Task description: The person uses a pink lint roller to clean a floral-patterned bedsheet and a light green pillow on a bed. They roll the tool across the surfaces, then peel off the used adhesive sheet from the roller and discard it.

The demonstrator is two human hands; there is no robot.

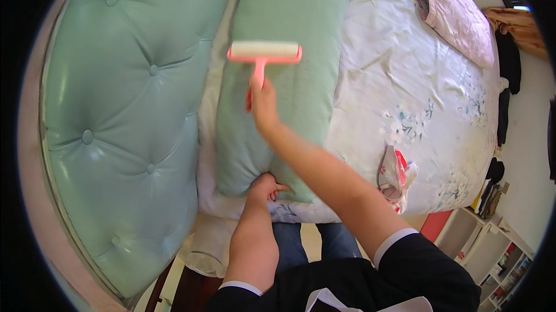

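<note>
A long green pillow lies on the bed, beside the tufted headboard. My right hand is closed around the pink handle of a lint roller, whose wide white roll is over the upper middle of the pillow. Whether the roll touches the fabric cannot be told; it looks slightly blurred. At the pillow's near end my left hand grips and presses the green cloth, which puckers around it.
The green tufted headboard rises at the left. Right of the pillow is a floral satin bed cover, with a small red-and-white cloth item on it. A folded pink quilt lies at the far right, and white shelves stand at the lower right.
</note>
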